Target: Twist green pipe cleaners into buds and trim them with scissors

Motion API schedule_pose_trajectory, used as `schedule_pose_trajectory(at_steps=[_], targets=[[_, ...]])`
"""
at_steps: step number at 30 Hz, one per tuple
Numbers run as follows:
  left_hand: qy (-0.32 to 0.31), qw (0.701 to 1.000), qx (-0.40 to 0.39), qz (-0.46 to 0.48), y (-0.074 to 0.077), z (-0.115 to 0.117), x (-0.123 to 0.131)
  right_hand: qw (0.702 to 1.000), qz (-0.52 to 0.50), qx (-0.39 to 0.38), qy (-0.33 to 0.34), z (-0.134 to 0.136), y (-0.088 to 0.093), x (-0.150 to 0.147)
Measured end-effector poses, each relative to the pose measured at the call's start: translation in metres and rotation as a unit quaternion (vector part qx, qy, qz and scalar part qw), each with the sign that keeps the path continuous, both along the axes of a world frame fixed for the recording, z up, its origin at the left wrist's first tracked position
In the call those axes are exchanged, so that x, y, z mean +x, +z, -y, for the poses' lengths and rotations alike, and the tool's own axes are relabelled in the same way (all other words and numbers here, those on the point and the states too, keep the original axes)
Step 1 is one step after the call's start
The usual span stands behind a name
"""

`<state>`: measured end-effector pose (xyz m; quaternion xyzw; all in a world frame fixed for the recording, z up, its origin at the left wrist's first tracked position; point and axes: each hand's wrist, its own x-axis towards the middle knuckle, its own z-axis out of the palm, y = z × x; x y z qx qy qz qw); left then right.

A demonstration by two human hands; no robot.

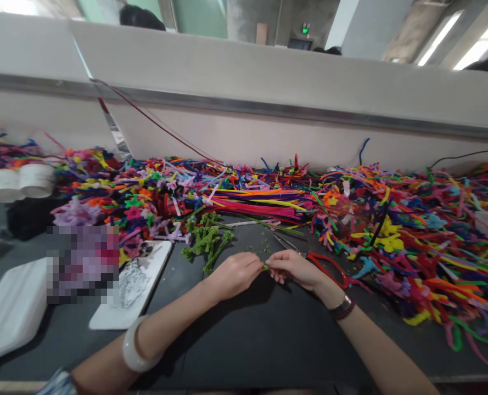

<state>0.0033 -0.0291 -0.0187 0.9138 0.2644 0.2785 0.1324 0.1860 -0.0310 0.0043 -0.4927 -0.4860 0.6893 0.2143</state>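
Grip state?

Clenching from both sides: left hand [235,276] and right hand [295,269] pinching a tiny fuzzy green chenille stub [265,267] between them, neither hand clearly nearer.

Long axis?

Hard to tell, with only a sliver showing, though apparently running crosswise between the two hands.

Around the grip?

Red-handled steel scissors [330,269] lying just beside the right hand, pointing up and left. Tiny green chenille clippings [260,250] scattering just ahead of the pinch, and a loose cluster of twisted green chenille stems [206,241] sitting farther left.

Surface and room?

Dark grey tabletop [268,340] carrying long heaps of multicoloured pipe cleaners [412,247], with two white paper cups [17,184] off to the left. Cream partition wall [244,137] with a metal strip rising behind, and long ceiling lights [474,46] glowing overhead.
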Motion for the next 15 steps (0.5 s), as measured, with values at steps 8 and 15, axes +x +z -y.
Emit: schedule_pose_trajectory(at_steps=[8,15], targets=[[0.086,0.964,-0.233,0.1,0.007,0.001,0.006,0.982,0.061,0.178,0.006,0.003,0.002,-0.001],[0.044,0.696,-0.657,0.287,0.01,-0.001,0.01,0.967,0.051,0.25,0.024,0.004,0.006,-0.002]])
